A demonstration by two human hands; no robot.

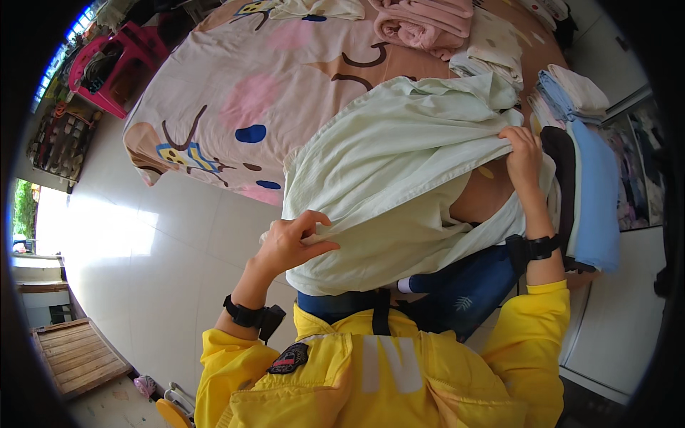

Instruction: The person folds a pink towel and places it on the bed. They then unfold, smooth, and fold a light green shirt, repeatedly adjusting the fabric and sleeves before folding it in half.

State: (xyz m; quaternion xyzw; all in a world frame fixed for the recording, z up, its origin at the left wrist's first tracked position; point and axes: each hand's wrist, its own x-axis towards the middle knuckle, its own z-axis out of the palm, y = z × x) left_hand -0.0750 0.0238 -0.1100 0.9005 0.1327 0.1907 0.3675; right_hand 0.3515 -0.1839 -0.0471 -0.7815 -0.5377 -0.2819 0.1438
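A thin pale green garment lies spread across the near edge of the bed and hangs over my lap. It is creased, and its exact kind cannot be made out. My left hand is at its left edge, fingers curled on the cloth, with the forefinger and thumb apart. At the right, my right hand pinches the garment's long hem. Below that hem, a gap in the folds lets the brown bed cover show through.
The patterned bed cover stretches beyond. Folded pink fabric and cream clothes lie at the far side. To my right hang blue and dark clothes, beside a white cabinet. A pink chair stands far left.
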